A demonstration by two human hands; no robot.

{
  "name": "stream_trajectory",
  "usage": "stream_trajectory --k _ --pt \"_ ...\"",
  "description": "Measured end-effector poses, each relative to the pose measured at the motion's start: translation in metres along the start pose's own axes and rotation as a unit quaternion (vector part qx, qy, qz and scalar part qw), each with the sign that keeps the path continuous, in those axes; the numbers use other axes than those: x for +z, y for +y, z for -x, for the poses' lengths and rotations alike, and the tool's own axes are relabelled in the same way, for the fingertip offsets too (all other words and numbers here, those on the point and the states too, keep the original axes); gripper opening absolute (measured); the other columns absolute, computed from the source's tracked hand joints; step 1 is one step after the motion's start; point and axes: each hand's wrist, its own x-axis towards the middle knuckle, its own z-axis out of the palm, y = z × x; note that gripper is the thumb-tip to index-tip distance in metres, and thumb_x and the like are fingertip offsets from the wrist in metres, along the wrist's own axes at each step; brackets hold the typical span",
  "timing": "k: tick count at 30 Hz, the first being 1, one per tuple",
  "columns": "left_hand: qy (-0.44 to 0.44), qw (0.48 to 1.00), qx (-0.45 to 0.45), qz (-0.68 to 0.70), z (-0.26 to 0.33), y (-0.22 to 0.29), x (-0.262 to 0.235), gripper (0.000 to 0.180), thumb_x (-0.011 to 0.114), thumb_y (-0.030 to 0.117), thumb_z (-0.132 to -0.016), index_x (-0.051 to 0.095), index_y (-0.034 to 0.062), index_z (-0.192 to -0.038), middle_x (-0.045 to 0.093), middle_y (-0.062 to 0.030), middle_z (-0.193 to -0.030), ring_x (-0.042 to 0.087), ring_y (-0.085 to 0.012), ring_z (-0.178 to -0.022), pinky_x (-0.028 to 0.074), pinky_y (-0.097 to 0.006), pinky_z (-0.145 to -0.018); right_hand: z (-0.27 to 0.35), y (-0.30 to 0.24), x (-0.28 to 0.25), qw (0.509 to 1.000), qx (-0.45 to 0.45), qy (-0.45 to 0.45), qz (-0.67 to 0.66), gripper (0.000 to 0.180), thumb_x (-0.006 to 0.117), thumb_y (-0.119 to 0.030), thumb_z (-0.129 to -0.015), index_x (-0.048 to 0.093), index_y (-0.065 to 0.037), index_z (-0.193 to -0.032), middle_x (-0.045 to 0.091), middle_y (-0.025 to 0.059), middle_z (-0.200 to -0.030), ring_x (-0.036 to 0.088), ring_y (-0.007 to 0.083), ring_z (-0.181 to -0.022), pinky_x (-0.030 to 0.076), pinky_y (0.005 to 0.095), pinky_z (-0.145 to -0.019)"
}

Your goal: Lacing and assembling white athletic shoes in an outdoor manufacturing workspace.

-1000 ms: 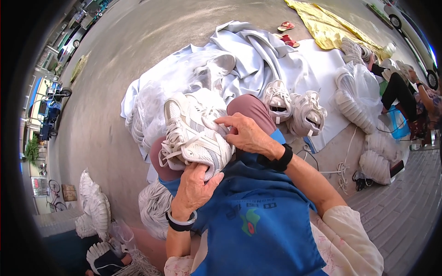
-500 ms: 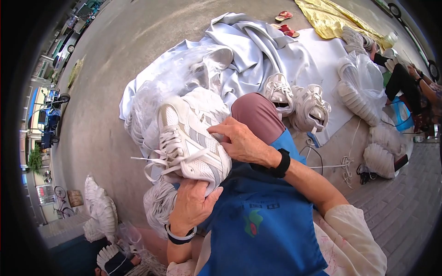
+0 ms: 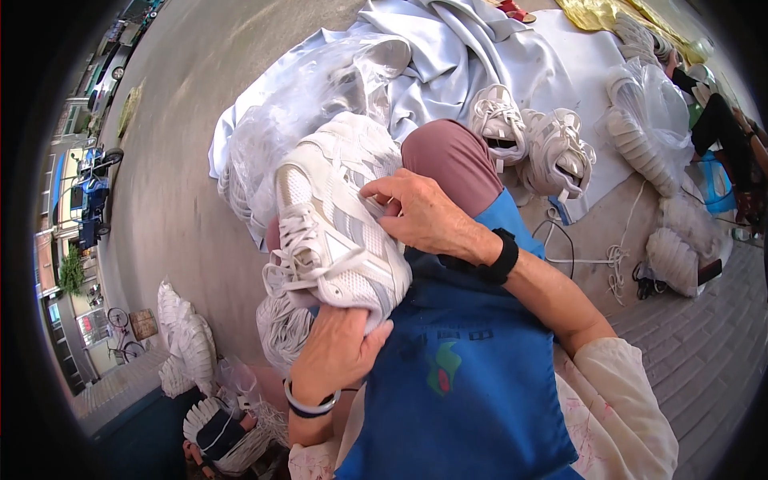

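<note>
- Clear plastic bag (image 3: 280, 120) holding white goods, on the pale sheet beyond the knee.
- Clear plastic bag of white soles (image 3: 656, 104), far right.
- Small brown signboard (image 3: 144, 324), standing left by the street.

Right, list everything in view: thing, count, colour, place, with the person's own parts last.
sneaker in hand: one, white and grey, laced, held over the lap.
pair of sneakers: two, white, on the sheet beyond the knee.
sheet: one, white, crumpled on the ground ahead.
clear plastic bags: several, over pale goods left of the sheet.
bundles of white soles: several, upper right.
yellow cloth: one, top edge.
cords: white and black, on the ground at right.
apron: one, blue, over the lap.
left hand: under the sneaker's heel, dark wristband.
right hand: fingers on the sneaker's side, black wristband.
</note>
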Motion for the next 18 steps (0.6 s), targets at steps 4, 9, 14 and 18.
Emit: stream_trajectory --k 4,9,14,18 --pt "0.107 0.991 -0.056 0.059 -0.016 -0.014 0.024 0.045 0.069 0.017 -0.083 0.051 -0.0062 -0.117 0.056 -0.0311 -0.113 0.054 -0.0500 -0.101 0.044 -0.051 -0.088 -0.003 0.005 0.003 0.997 0.052 0.003 -0.057 0.032 0.063 -0.004 -0.080 0.065 0.002 -0.111 0.065 0.0162 -0.091 0.065 0.0221 -0.077 0.053 0.0337 -0.071" --pt "0.109 0.990 -0.093 0.003 -0.026 -0.020 0.023 0.033 0.074 0.013 -0.077 0.062 -0.0051 -0.102 0.066 -0.0266 -0.095 0.061 -0.0474 -0.088 0.049 -0.048 -0.079 0.009 0.020 0.003 0.996 0.076 0.016 -0.040 0.028 0.062 -0.006 -0.083 0.063 0.005 -0.108 0.063 0.0168 -0.089 0.063 0.0256 -0.078 0.052 0.0362 -0.074" --pt "0.174 0.976 -0.089 0.100 0.002 -0.038 0.007 0.039 0.076 0.014 -0.078 0.061 -0.0052 -0.109 0.068 -0.0219 -0.097 0.065 -0.0391 -0.086 0.050 -0.042 -0.081 0.021 0.028 0.000 0.996 0.027 -0.018 0.086 0.035 0.065 -0.011 -0.082 0.057 0.004 -0.113 0.058 0.0181 -0.091 0.060 0.0329 -0.082 0.050 0.0385 -0.078" --pt "0.259 0.864 -0.151 0.405 0.035 -0.039 -0.033 0.044 0.077 0.015 -0.079 0.061 -0.0053 -0.115 0.068 -0.0110 -0.104 0.064 -0.0186 -0.091 0.049 -0.030 -0.085 0.023 0.000 0.002 0.989 0.063 -0.049 0.121 0.055 0.072 -0.019 -0.079 0.046 0.005 -0.121 0.052 0.0252 -0.100 0.059 0.0427 -0.092 0.050 0.0460 -0.082"
